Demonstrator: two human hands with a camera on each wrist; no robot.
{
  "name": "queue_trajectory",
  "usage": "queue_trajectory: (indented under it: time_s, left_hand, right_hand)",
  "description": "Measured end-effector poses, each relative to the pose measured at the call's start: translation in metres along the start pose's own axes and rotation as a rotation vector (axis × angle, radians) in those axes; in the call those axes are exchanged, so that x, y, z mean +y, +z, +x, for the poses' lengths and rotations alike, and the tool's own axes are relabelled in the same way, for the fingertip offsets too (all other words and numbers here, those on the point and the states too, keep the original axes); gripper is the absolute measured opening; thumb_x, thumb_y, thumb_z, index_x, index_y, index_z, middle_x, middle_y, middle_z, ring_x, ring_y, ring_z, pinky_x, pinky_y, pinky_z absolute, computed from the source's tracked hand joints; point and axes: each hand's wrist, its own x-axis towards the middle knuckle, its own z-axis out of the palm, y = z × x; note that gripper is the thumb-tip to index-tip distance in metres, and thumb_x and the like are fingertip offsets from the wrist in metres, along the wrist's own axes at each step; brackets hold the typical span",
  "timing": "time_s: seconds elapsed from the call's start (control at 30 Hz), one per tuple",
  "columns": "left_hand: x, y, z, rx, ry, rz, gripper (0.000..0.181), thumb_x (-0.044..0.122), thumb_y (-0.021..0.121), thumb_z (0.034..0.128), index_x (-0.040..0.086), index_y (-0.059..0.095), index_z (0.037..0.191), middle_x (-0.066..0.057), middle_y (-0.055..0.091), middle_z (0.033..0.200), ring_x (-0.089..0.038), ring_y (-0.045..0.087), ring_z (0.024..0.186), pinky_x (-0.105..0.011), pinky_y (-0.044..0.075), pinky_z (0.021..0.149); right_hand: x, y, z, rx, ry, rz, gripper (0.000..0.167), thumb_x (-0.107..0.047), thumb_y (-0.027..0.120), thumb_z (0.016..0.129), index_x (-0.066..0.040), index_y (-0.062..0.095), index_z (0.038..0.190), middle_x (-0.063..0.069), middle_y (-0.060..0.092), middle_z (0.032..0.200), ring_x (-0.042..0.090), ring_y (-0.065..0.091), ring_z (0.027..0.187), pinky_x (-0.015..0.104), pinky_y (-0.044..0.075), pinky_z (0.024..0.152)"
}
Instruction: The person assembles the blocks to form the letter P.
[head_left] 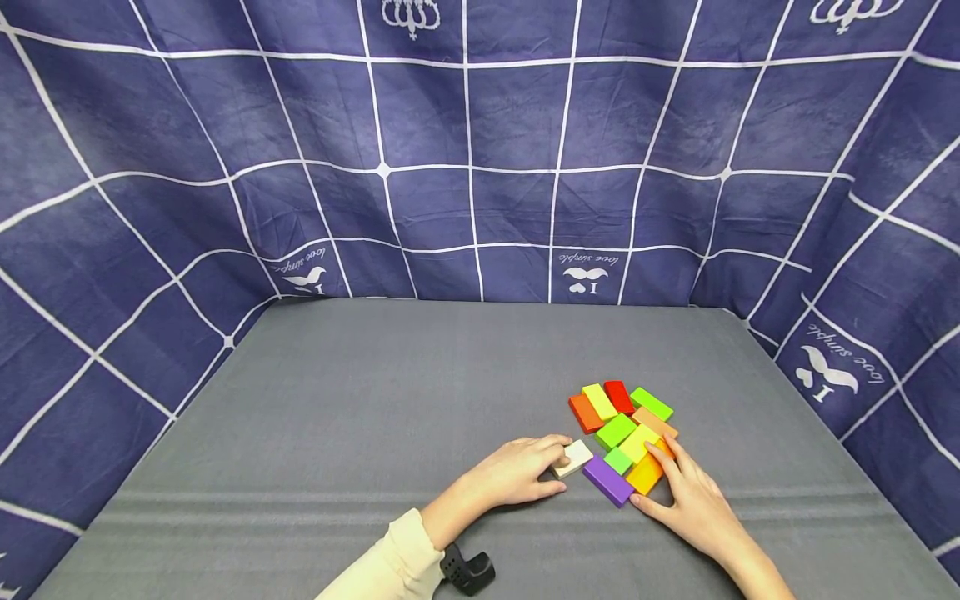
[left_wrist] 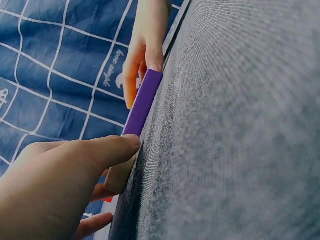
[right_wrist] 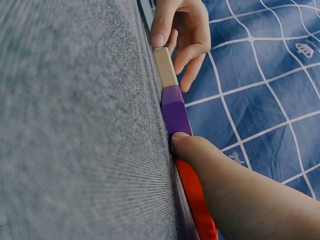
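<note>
My left hand (head_left: 517,471) pinches a cream-white block (head_left: 573,458) at the left of a flat cluster of coloured blocks. Its thumb lies along the near side in the left wrist view. Beside that block is a purple block (head_left: 608,480), its side plain in the right wrist view. My right hand (head_left: 693,500) spans a yellow-orange block (head_left: 647,475), thumb at its near end by the purple one, fingers at its far end. A fingertip also lies over a yellow block (head_left: 636,442). A small green block (head_left: 618,461) sits between purple and yellow.
Farther back in the cluster lie an orange-red block (head_left: 585,413), a pale yellow block (head_left: 599,402), a red block (head_left: 618,397), two more green blocks and a light orange block (head_left: 656,422). Grey cloth covers the table (head_left: 360,400); a blue checked curtain (head_left: 517,208) surrounds it.
</note>
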Motion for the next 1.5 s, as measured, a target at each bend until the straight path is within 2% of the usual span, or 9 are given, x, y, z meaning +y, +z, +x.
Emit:
queue_trajectory:
  time_s: [0.23, 0.33, 0.53, 0.67, 0.83, 0.97, 1.1, 1.27, 1.5]
  left_hand:
    - [-0.001, 0.001, 0.001, -0.074, 0.011, -0.023, 0.046, 0.027, 0.051, 0.0866, 0.025, 0.046, 0.132, 0.009, 0.038, 0.144, -0.004, 0.04, 0.128, -0.026, 0.036, 0.103]
    - [-0.001, 0.001, 0.001, -0.085, 0.01, 0.005, 0.051, 0.025, 0.048, 0.0867, 0.029, 0.041, 0.137, 0.012, 0.036, 0.144, -0.003, 0.04, 0.128, -0.027, 0.036, 0.102]
    - [0.0, 0.004, 0.002, 0.002, 0.028, 0.096, 0.044, 0.033, 0.054, 0.087, 0.028, 0.049, 0.131, 0.008, 0.05, 0.131, -0.007, 0.049, 0.116, -0.026, 0.039, 0.096]
    - [-0.001, 0.006, 0.002, 0.053, 0.026, 0.05, 0.04, 0.039, 0.058, 0.0849, 0.026, 0.056, 0.122, 0.005, 0.052, 0.122, -0.009, 0.051, 0.111, -0.026, 0.041, 0.095]
    - [-0.002, 0.006, 0.0, 0.004, -0.02, -0.092, 0.038, 0.038, 0.059, 0.0852, 0.023, 0.056, 0.12, -0.003, 0.045, 0.137, -0.016, 0.047, 0.123, -0.027, 0.04, 0.102]
    - [-0.001, 0.005, 0.001, -0.049, -0.072, -0.149, 0.042, 0.04, 0.058, 0.0856, 0.024, 0.054, 0.125, 0.0, 0.045, 0.138, -0.014, 0.046, 0.125, -0.028, 0.043, 0.099]
    - [0.0, 0.004, 0.002, -0.059, -0.097, -0.153, 0.045, 0.042, 0.058, 0.085, 0.028, 0.053, 0.127, 0.003, 0.049, 0.131, -0.011, 0.049, 0.12, -0.027, 0.048, 0.092]
    - [-0.001, 0.002, 0.0, -0.036, -0.086, -0.124, 0.046, 0.043, 0.06, 0.084, 0.028, 0.053, 0.128, 0.003, 0.05, 0.127, -0.009, 0.052, 0.113, -0.025, 0.05, 0.085]
    - [-0.014, -0.014, -0.008, 0.003, -0.138, -0.127, 0.047, 0.04, 0.06, 0.0849, 0.026, 0.051, 0.129, 0.001, 0.048, 0.128, -0.012, 0.051, 0.113, -0.027, 0.048, 0.09]
  right_hand:
    - [0.0, -0.002, 0.0, -0.009, 0.021, 0.004, 0.073, -0.048, 0.07, 0.072, -0.007, 0.047, 0.127, 0.026, 0.033, 0.136, 0.048, 0.039, 0.115, 0.066, 0.035, 0.086]
    - [0.001, -0.003, 0.0, -0.02, 0.037, 0.013, 0.073, -0.048, 0.07, 0.071, -0.007, 0.048, 0.127, 0.025, 0.031, 0.137, 0.047, 0.038, 0.115, 0.066, 0.036, 0.085]
    - [0.001, -0.005, -0.001, -0.051, 0.067, 0.035, 0.075, -0.05, 0.069, 0.071, -0.008, 0.047, 0.129, 0.025, 0.026, 0.14, 0.045, 0.034, 0.116, 0.067, 0.038, 0.081]
    - [0.001, -0.007, -0.003, -0.079, 0.079, 0.056, 0.075, -0.05, 0.069, 0.072, -0.009, 0.046, 0.13, 0.027, 0.024, 0.14, 0.045, 0.032, 0.116, 0.067, 0.038, 0.081]
    - [0.001, -0.01, -0.003, -0.076, 0.064, 0.079, 0.074, -0.047, 0.07, 0.072, -0.01, 0.046, 0.13, 0.029, 0.03, 0.135, 0.046, 0.032, 0.115, 0.066, 0.038, 0.081]
    - [0.001, -0.012, -0.003, -0.048, 0.038, 0.083, 0.071, -0.045, 0.072, 0.071, -0.01, 0.047, 0.128, 0.028, 0.037, 0.128, 0.046, 0.037, 0.111, 0.064, 0.039, 0.081]
    - [0.001, -0.014, -0.003, -0.041, 0.025, 0.086, 0.07, -0.043, 0.073, 0.07, -0.007, 0.05, 0.126, 0.026, 0.041, 0.123, 0.045, 0.043, 0.108, 0.061, 0.041, 0.081]
    - [0.002, -0.015, -0.001, -0.056, 0.032, 0.088, 0.069, -0.044, 0.073, 0.07, -0.003, 0.054, 0.122, 0.025, 0.044, 0.12, 0.044, 0.044, 0.106, 0.06, 0.041, 0.082]
    - [0.003, -0.021, -0.001, -0.08, 0.038, 0.091, 0.069, -0.045, 0.072, 0.07, -0.004, 0.054, 0.123, 0.025, 0.043, 0.121, 0.043, 0.042, 0.108, 0.061, 0.041, 0.082]
